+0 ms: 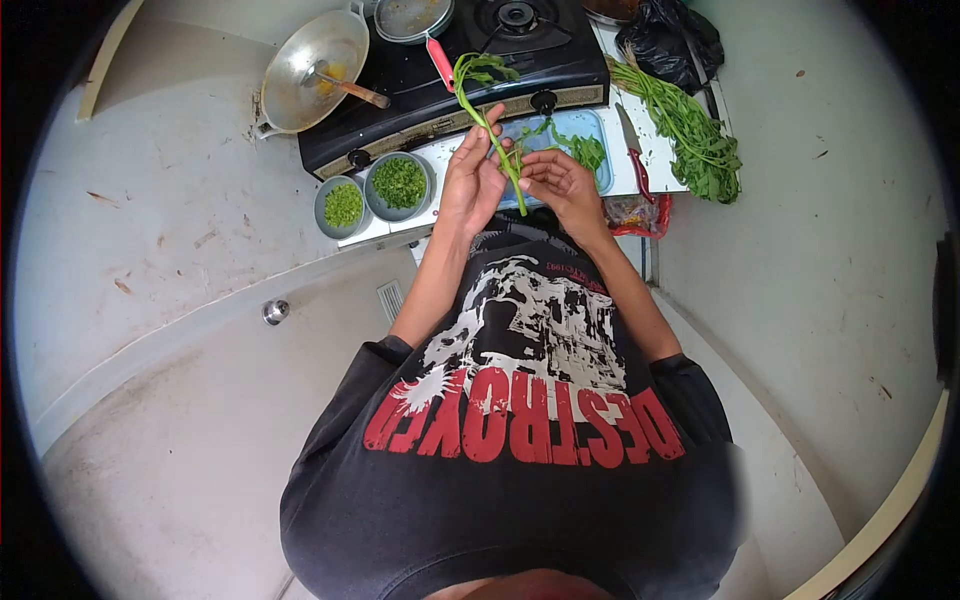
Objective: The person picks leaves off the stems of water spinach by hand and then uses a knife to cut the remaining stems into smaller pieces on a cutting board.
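A long green leafy stalk (509, 168) slants between my two hands, its leafy tip up by the stove and its thick end pointing at my shirt. My left hand (473, 180) holds the stalk with fingers and thumb around its middle. Close by, my right hand (566, 190) pinches a small side shoot near the lower end. Behind the hands lies a blue tray (603, 172) with loose green leaves (583, 150) on it, partly hidden by my fingers.
Two grey bowls of chopped greens (398, 184) (343, 205) stand at the left. A wok (318, 70) with a ladle and a pan (412, 18) sit on the black stove (450, 105). Rightward are a red-handled knife (633, 150), a bunch of greens (690, 130), a black bag (670, 45) and a red basket (640, 218).
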`<state>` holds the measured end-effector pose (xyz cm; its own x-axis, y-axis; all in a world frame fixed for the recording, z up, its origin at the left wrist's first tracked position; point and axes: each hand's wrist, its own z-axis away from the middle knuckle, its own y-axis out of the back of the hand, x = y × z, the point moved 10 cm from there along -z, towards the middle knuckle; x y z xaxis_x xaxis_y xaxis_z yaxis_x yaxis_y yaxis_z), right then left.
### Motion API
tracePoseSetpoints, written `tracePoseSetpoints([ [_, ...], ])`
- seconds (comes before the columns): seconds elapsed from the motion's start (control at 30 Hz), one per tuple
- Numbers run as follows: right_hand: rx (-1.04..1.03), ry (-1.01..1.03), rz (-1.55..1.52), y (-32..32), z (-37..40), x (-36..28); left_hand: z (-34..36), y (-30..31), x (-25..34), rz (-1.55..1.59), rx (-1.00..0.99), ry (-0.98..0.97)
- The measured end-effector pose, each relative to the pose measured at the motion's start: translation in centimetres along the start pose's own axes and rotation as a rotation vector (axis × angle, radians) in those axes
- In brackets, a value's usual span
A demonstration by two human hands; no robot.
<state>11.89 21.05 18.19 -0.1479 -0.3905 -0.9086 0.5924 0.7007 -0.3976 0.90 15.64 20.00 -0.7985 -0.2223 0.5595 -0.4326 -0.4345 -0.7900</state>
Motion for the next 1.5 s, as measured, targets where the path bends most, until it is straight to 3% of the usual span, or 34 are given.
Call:
tracePoseSetpoints([
  [0.33, 0.101, 0.142, 0.109, 0.5, 0.4, -1.3, 0.1, 1.9, 0.4, -0.025, 0.137, -0.056],
  [0.63, 0.205, 0.193, -0.012, 2.6, 2.6, -1.0, 0.5, 3.0, 2.4, -0.003, 0.215, -0.207],
  [0.83, 0.333, 0.062, 0.631, 11.3, 1.8, 0.5, 1.7, 4.0, 5.3, -0.183, 0.24, -0.246],
  [0.97, 0.336, 0.05, 0.791, 15.0, -1.3, 0.7, 2.4, 4.9, 5.9, -0.182, 0.286, -0.277],
  [1.17, 0.364, 0.105, 0.922, 15.5, -4.7, 1.2, 3.0, 4.6, 5.3, -0.211, 0.266, -0.232],
  [1.37, 0.354, 0.076, 1.313, 17.8, -3.0, 9.5, 3.3, 5.3, 4.4, -0.211, 0.276, -0.21],
  [1.5, 0.338, 0.138, 1.217, 17.1, -1.2, 9.4, 3.3, 5.4, 4.0, -0.214, 0.275, -0.179],
])
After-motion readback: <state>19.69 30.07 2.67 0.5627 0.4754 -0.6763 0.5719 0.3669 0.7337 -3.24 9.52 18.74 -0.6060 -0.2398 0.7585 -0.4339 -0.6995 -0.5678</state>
